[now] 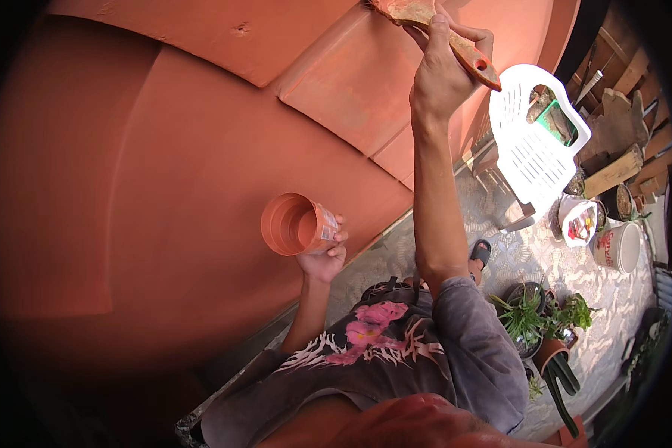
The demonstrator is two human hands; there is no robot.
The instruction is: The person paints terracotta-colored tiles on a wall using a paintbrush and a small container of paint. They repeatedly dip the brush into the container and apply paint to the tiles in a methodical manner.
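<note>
My left hand point(326, 260) holds a terracotta-coloured plastic pot point(289, 225) from beneath and its right side. The pot is tilted so its mouth faces me, and labels are stuck to its side. Raised at the top of the view, my right hand point(442, 75) grips a paintbrush point(473, 60) with a paint-smeared wooden handle. The brush head points up and left against the painted wall; its tip is cut off by the frame edge, so contact cannot be confirmed. The orange-red wall point(218, 185) has raised panels and fills the left side.
A white plastic chair point(537, 162) stands right of my arm. Beyond it are wooden boards point(616, 171), a white container with colourful contents point(581, 225) and a pale bucket point(621, 249). Potted plants point(523, 319) sit on the patterned paved floor point(582, 369) near my sandalled foot point(480, 255).
</note>
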